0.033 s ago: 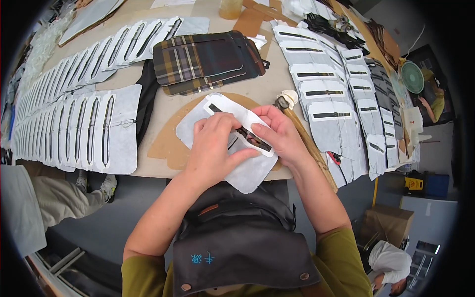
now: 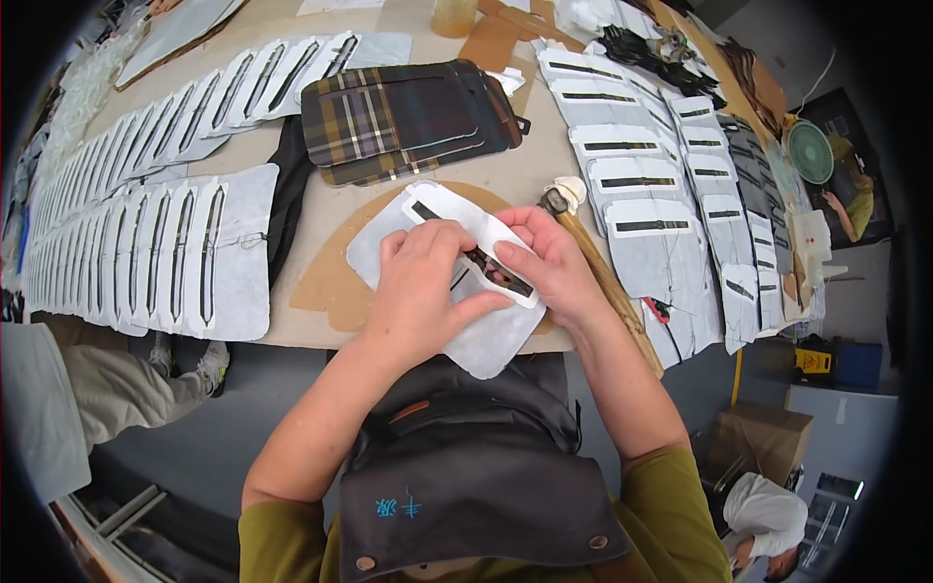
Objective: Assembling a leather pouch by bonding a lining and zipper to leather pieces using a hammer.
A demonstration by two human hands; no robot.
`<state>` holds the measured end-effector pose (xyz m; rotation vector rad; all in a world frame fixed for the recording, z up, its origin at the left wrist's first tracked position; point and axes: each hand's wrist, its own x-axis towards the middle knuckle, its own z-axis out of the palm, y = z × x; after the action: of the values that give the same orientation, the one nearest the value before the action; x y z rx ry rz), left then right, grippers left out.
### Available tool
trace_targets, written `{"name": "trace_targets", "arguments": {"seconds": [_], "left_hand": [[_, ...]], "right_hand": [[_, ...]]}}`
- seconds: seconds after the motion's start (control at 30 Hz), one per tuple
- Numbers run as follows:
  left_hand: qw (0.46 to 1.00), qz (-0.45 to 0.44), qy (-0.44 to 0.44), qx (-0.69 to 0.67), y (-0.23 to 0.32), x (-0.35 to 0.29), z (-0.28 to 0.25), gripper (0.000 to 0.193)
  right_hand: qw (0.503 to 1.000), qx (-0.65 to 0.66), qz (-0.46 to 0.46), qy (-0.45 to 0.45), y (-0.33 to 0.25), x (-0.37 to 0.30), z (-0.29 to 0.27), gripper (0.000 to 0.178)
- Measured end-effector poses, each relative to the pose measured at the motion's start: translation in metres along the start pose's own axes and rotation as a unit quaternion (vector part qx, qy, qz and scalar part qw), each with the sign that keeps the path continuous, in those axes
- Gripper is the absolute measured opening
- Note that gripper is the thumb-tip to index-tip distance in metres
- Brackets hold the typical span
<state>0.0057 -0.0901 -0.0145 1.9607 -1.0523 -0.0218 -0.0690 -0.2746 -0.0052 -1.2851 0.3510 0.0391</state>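
Here at the middle of the frame, holding a pale grey fabric panel (image 2: 486, 355) in two bare hands, tilted across the table's near edge. With the right hand (image 2: 552, 272), clamping down firmly: pressing the thumb flat on the white slotted strip (image 2: 466, 216), tucking fingers in behind, bowing the strip upward near the dark slot (image 2: 512, 279). With the left hand (image 2: 418, 287), spreading the thumb well away from the curled fingers, reaching it along the slot's lower side, resting fingertips at the upper side; impossible to tell whether pinching or merely pressing there. Under the panel, just left of centre, showing the rim of a tan board (image 2: 330, 272). Just right of the right hand, pointing down toward the lower right, a wooden handle (image 2: 622, 306). Above the hands, lying in an overlapping pile, plaid panels (image 2: 350, 117); at far left, in rows, more slotted panels (image 2: 248, 282).
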Motion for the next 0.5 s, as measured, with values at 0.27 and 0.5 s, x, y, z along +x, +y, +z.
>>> {"name": "trace_targets", "arguments": {"seconds": [0.27,0.5], "left_hand": [[0.993,0.046,-0.039,0.1,0.002,0.002,-0.001,0.05],[0.992,0.063,-0.065,0.085,0.008,0.004,-0.01,0.033]], "right_hand": [[0.998,-0.044,-0.045,0.031,0.011,-0.001,0.006,0.036],[0.991,-0.109,-0.068,0.034,0.01,0.001,0.0,0.027]]}}
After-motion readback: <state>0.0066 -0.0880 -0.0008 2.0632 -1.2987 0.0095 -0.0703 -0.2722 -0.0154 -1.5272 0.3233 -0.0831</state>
